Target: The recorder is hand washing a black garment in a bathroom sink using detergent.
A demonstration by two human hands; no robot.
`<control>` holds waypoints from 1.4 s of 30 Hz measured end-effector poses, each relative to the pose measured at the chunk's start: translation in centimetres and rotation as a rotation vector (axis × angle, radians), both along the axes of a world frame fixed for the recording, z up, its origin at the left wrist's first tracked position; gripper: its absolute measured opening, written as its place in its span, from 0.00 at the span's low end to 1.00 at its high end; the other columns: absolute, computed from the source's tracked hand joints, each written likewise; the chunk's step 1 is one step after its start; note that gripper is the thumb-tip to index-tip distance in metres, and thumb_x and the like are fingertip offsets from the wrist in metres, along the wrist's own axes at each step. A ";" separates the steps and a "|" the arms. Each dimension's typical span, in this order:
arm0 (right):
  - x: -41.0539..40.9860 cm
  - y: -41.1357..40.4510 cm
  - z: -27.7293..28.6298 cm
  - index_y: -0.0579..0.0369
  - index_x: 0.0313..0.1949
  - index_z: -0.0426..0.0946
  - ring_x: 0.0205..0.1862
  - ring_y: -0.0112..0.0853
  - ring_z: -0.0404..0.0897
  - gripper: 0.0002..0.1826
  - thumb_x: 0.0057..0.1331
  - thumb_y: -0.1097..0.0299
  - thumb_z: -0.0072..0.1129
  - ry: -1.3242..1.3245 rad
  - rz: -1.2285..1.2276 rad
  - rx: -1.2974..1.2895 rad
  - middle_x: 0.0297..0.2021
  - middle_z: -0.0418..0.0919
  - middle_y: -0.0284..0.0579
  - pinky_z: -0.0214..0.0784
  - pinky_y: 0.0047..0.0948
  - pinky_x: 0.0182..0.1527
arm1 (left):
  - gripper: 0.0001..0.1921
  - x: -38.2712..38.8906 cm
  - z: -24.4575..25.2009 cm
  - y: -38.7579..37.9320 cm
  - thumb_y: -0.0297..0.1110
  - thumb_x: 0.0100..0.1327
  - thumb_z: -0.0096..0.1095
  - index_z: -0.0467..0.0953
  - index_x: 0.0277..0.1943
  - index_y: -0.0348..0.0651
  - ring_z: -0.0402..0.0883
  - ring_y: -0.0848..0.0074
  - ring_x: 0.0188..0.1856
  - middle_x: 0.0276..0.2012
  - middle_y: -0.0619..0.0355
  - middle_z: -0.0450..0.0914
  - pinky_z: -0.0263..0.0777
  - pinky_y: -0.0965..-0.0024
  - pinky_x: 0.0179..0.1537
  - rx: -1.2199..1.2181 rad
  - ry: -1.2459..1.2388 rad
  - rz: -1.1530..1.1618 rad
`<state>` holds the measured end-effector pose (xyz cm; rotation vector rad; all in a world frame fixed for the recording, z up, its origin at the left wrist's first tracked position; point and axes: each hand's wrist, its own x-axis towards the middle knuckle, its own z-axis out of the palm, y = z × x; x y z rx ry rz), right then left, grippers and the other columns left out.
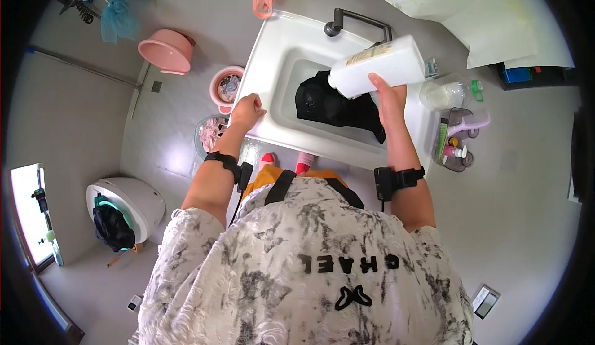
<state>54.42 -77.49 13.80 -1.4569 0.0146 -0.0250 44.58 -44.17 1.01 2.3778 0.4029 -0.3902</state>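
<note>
My right hand (389, 97) holds a large white plastic bottle (388, 68) that bears a label. The bottle is tilted, its mouth end pointing left over the sink basin. Below it, a black garment (320, 98), apparently a bra with lace, lies in the white sink (283, 56). The bottle hides part of the garment, and no stream from the mouth can be made out. My left hand (247, 111) is at the sink's left rim with its fingers curled in. Nothing shows in its grasp.
A dark faucet (362, 17) rises behind the basin. On the right are a clear plastic jug (446, 91) and a caddy (453, 152) with a comb and pump bottle. Left of the sink stand a pink basin (214, 87) and a clear tub (199, 136), both holding cloth.
</note>
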 end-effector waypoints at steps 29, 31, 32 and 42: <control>-0.3 2.9 3.1 0.63 0.54 0.73 0.51 0.35 0.79 0.32 0.48 0.78 0.75 -0.094 0.067 -0.107 0.49 0.80 0.46 0.69 0.33 0.57 | 0.16 0.0 -1.0 0.1 0.32 0.54 0.73 0.71 0.40 0.39 0.80 0.54 0.45 0.39 0.46 0.81 0.72 0.58 0.49 -0.001 -0.058 -0.013; -0.2 3.2 3.3 0.63 0.55 0.73 0.52 0.35 0.79 0.32 0.49 0.79 0.74 -0.119 0.032 -0.065 0.49 0.79 0.46 0.69 0.33 0.58 | 0.16 -0.1 -0.9 0.1 0.31 0.54 0.73 0.71 0.40 0.39 0.80 0.54 0.46 0.39 0.46 0.81 0.72 0.59 0.49 0.000 -0.046 -0.014; -0.1 3.3 3.3 0.63 0.56 0.72 0.52 0.35 0.78 0.32 0.50 0.80 0.73 -0.144 -0.003 -0.023 0.50 0.78 0.46 0.68 0.33 0.59 | 0.16 -0.1 -0.9 0.1 0.31 0.54 0.73 0.71 0.40 0.39 0.80 0.54 0.46 0.39 0.46 0.81 0.72 0.59 0.49 0.000 -0.047 -0.012; 0.7 1.9 1.5 0.61 0.61 0.68 0.56 0.34 0.75 0.34 0.54 0.79 0.71 -0.045 0.113 -0.125 0.55 0.75 0.45 0.66 0.34 0.62 | 0.16 -0.2 -1.6 0.2 0.32 0.54 0.73 0.72 0.39 0.40 0.80 0.54 0.45 0.39 0.47 0.81 0.72 0.58 0.49 0.010 -0.094 -0.022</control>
